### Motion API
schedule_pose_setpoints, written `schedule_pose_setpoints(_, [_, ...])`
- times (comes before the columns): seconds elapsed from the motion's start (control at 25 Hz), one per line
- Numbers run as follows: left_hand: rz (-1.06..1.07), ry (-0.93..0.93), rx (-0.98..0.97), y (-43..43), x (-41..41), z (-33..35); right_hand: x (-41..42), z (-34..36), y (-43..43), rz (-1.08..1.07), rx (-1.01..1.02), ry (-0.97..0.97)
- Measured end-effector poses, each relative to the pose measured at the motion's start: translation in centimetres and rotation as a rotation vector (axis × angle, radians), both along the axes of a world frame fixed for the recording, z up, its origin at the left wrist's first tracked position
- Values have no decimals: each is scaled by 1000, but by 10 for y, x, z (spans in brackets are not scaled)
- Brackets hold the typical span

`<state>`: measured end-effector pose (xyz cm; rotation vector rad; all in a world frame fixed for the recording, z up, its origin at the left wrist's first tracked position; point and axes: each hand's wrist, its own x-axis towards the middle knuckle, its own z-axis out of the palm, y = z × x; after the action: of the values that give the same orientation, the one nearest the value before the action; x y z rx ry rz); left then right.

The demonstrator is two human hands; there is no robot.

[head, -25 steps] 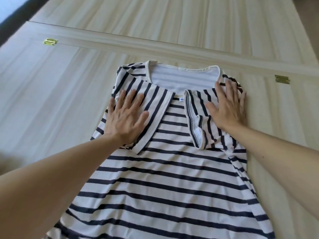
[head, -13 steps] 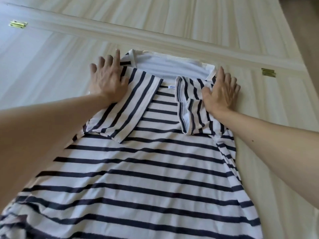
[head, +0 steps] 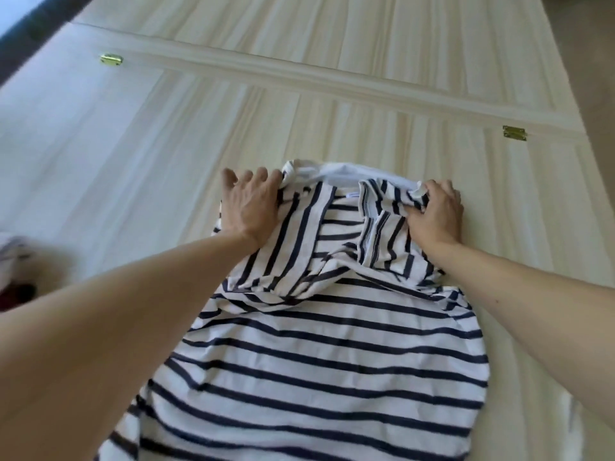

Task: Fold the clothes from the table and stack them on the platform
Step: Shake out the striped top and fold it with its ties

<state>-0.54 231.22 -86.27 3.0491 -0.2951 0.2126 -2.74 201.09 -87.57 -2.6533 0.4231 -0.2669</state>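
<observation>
On the pale wooden table (head: 100, 161), the striped shirt (head: 332, 344) runs lengthwise toward the person, its shoulders pinched by the right hand (head: 436, 214) and, seemingly, the left hand (head: 251, 207).

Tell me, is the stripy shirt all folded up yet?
Not yet. Done: both sleeves of the stripy shirt are folded in over its front. In hand: the left hand and right hand are gripping the shoulder corners by the collar, fabric bunching. Left: fold the long body, which still lies spread out on the table, then stack it. No stack is visible yet.
</observation>
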Motion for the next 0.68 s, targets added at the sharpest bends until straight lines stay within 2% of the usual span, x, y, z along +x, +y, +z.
schedule_pose_setpoints(0.08, [15, 4, 12, 3, -2, 29, -2, 29, 0, -19, -32, 23])
schedule_pose_setpoints(0.2, [100, -72, -95, 3, 21, 92, 12, 91, -4, -44, -124, -34])
schedule_pose_setpoints(0.32, [98, -125, -159, 10, 35, 153, 19, 153, -4, 59, -245, -113])
schedule_pose_setpoints(0.4, [-10, -141, -230, 25, 23, 180, 4, 181, 2, 185, -233, -176])
schedule_pose_setpoints(0.52, [-235, -54, -295, 62, -25, 200, -53, 205, 16, 328, -42, -217])
schedule_pose_setpoints(0.68, [-489, 77, -191, 123, -115, 189, -179, 198, 35, 456, 61, -116])
